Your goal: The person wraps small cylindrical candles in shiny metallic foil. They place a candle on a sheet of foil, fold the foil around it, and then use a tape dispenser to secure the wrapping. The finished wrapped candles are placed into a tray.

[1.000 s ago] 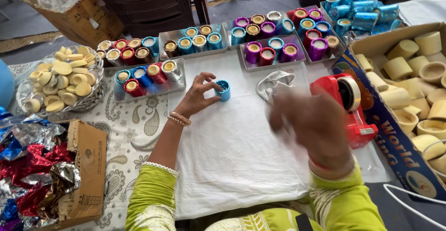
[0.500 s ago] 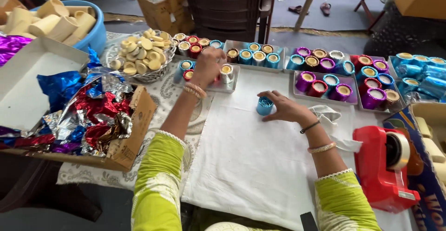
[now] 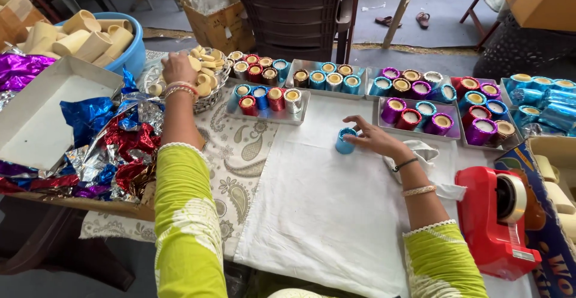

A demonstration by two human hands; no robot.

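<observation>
Standing upright on the white cloth (image 3: 336,214), the small blue foil-wrapped cup (image 3: 345,140) sits clasped in the right hand (image 3: 375,139) (nearer); the left hand (image 3: 179,68), well apart, reaches into the wire basket of plain discs (image 3: 210,97), grip unclear.

Single head-worn view, looking steeply down and forward over the surface (image 3: 336,214) from close range, both forearms entering from the bottom edge.
</observation>
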